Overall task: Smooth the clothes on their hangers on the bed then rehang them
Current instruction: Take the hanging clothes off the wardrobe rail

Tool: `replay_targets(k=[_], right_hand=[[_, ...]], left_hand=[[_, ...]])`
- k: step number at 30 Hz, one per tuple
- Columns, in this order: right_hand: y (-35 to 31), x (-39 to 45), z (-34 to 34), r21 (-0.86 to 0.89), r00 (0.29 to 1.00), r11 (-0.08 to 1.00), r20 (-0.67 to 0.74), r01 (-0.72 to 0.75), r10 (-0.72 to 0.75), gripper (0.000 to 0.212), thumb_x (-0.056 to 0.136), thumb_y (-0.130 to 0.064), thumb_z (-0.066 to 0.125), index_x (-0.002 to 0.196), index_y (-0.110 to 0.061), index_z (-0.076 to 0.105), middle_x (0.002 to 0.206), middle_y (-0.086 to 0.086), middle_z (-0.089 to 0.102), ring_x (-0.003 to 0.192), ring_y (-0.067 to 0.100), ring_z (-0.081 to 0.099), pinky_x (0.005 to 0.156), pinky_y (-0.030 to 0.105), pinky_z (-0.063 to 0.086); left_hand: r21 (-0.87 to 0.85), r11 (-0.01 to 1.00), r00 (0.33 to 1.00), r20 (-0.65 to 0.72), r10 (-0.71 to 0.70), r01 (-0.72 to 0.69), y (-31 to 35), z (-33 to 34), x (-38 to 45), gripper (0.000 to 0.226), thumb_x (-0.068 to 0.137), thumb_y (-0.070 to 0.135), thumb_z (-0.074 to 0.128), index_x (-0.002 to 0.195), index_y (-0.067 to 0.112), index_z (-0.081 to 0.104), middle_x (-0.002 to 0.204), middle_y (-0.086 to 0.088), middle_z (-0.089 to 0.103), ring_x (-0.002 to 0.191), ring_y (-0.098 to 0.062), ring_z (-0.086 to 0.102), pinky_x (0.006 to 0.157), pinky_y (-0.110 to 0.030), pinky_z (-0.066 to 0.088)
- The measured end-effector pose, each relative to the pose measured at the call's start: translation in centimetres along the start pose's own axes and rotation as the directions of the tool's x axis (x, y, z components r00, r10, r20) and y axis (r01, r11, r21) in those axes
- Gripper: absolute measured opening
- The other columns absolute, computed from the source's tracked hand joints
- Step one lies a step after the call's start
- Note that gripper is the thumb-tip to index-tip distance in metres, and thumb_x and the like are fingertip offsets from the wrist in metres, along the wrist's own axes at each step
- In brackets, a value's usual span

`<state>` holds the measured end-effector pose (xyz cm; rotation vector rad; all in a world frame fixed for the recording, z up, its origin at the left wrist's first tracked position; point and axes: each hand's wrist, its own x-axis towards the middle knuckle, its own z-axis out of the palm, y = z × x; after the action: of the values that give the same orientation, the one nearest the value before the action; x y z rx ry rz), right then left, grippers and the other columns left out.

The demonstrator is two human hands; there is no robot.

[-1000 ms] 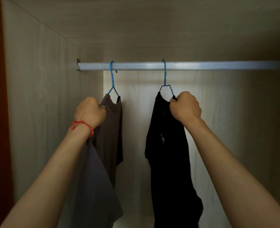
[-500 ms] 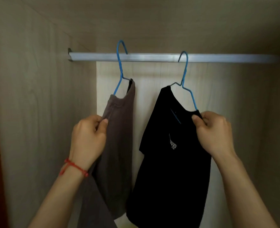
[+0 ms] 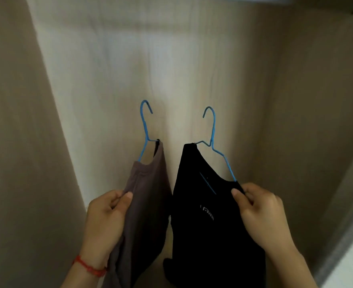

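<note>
The wardrobe's pale wood back panel fills most of what I see, with a darker side wall to my left and another to my right; the very top edge shows only a sliver of something light, too cut off to name. In front of the panel I hold two garments, side by side and just apart; the black shirt is the bigger mass, its lower part running out of view at the bottom, and a small pale print on its chest is too blurred to read. The grey-brown shirt hangs edge-on to me, so I see little more than a narrow strip of it and its neckline; its hem is also cut off below. My right hand pinches the shoulder of the black shirt, thumb pressed against fingers over the cloth; the end of the hanger arm goes under that fold, so I cannot tell whether the wire is in my grip too. My left hand pinches the near edge of the grey-brown shirt in the same way, thumb against forefinger; a red cord bracelet sits on that wrist. Each shirt rides on a blue wire hanger, the left hanger and the right hanger; both hooks stand free in the air, touching nothing.
</note>
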<state>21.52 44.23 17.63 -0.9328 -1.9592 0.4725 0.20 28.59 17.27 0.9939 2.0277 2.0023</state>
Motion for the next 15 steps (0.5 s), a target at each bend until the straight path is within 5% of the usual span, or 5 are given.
replay_targets(k=[4,9,12,15], right_hand=[[1.6,-3.7,-2.2,-0.075,0.995,0.995,-0.078,-0.061,0.055,0.021,0.084,-0.019,0.062,0.066,-0.012,0.057,0.062,-0.01,0.06,0.054,0.015,0.047,0.051,0.031,0.036],[1.4,-8.8,-5.9,-0.097,0.969,0.979,-0.189,-0.179,0.158,0.018,0.084,-0.014,0.064,0.067,-0.012,0.061,0.053,0.001,0.058,0.048,0.014,0.048,0.047,0.02,0.033],[0.5,-12.8,-8.1,-0.004,0.918,0.956,-0.279,-0.294,0.281,0.018,0.085,-0.014,0.063,0.068,-0.013,0.06,0.044,0.006,0.049,0.044,0.003,0.033,0.045,0.018,0.028],[-1.0,-17.2,-9.8,0.135,0.83,0.914,-0.383,-0.384,0.405,0.009,0.082,-0.023,0.062,0.075,-0.019,0.065,0.048,0.005,0.049,0.048,0.007,0.037,0.045,0.021,0.029]], left_hand=[[-0.133,0.985,0.987,0.133,-0.094,0.112,-0.8,2.5,-1.4,0.023,0.086,0.011,0.057,0.066,0.0,0.063,0.051,-0.001,0.062,0.057,-0.013,0.054,0.05,-0.021,0.04],[-0.271,0.915,0.897,0.406,-0.172,0.298,-1.1,5.7,-3.2,0.032,0.087,0.01,0.055,0.058,0.017,0.066,0.05,0.003,0.061,0.065,-0.022,0.051,0.06,-0.031,0.037],[-0.275,0.889,0.802,0.577,-0.153,0.367,-0.6,7.1,-5.2,0.034,0.087,0.007,0.053,0.057,0.018,0.065,0.047,0.003,0.058,0.059,-0.019,0.051,0.05,-0.021,0.04],[-0.28,0.85,0.653,0.751,-0.096,0.446,0.3,7.6,-8.2,0.025,0.087,0.0,0.049,0.068,0.01,0.061,0.046,0.002,0.06,0.045,-0.004,0.055,0.041,-0.01,0.04]])
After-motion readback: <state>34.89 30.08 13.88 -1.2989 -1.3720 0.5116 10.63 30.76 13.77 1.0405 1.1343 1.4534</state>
